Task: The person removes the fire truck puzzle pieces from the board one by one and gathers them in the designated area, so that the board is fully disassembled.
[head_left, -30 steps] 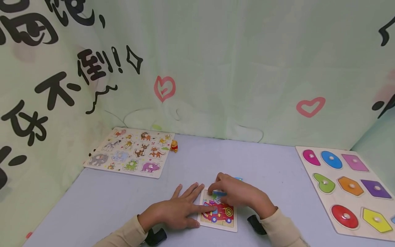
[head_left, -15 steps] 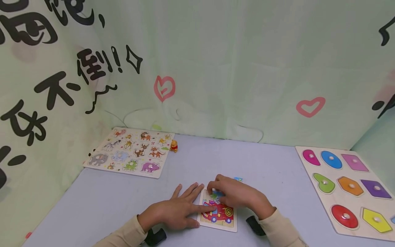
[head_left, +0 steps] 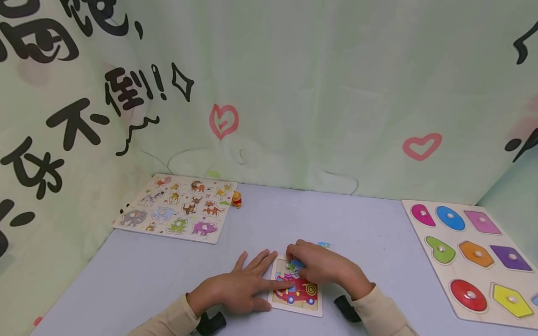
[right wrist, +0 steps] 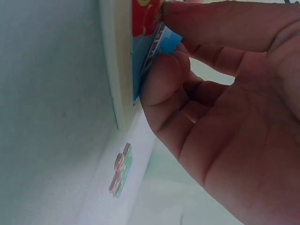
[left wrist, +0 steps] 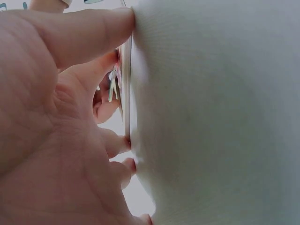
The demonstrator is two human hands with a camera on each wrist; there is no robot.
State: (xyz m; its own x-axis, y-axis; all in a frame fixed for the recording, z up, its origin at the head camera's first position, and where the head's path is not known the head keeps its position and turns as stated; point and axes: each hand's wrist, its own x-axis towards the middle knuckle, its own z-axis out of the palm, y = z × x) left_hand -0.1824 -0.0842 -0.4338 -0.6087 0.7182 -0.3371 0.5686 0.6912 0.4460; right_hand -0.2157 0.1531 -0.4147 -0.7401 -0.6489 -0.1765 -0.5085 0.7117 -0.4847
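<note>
As I look on, left hand: fingers spread, gripping nothing, index laid across the red-truck puzzle board; a sound brace, I'd say, against sliding.
Right hand: grip pinching a blue piece, tilted over the board's far end.
Blue piece: its fit is hidden by fingers; best levelled, I'd judge, and turned gently to match its neighbours, no corner forced.
Loose piece: on the tabletop just beyond the board, best left alone meanwhile.
</note>
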